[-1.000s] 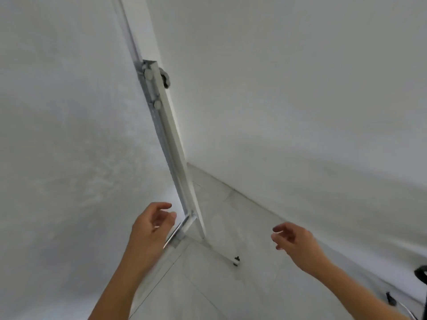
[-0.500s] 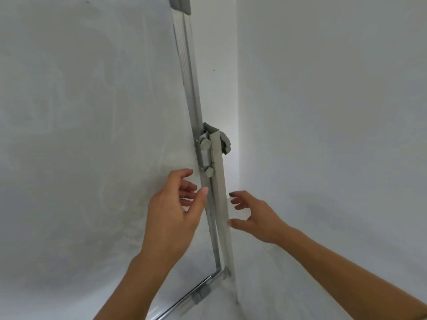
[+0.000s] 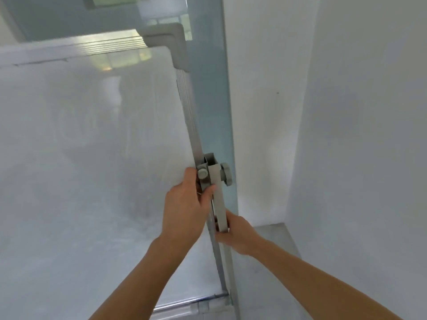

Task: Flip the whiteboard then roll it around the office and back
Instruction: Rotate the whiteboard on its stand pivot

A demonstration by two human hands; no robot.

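The whiteboard (image 3: 80, 169) fills the left of the head view, its white face smudged, with an aluminium frame and a grey plastic corner cap (image 3: 175, 42) at top right. Its right edge meets a grey stand post (image 3: 218, 202) carrying a round locking knob (image 3: 226, 177). My left hand (image 3: 184, 211) is closed around the board's right frame edge just below the pivot bolt. My right hand (image 3: 235, 234) grips the stand post from the right side, lower down. The fingers of both hands are partly hidden behind the metal.
A white wall (image 3: 358, 135) stands close on the right, with a frosted glass panel (image 3: 212, 100) right behind the post. A strip of grey floor (image 3: 275, 236) shows between wall and stand. The board's bottom frame rail (image 3: 191, 304) runs along the lower edge.
Both hands rose from open and apart near the floor, reached the board's right edge, and have closed, left on the frame, right on the post. The view tilted upward.
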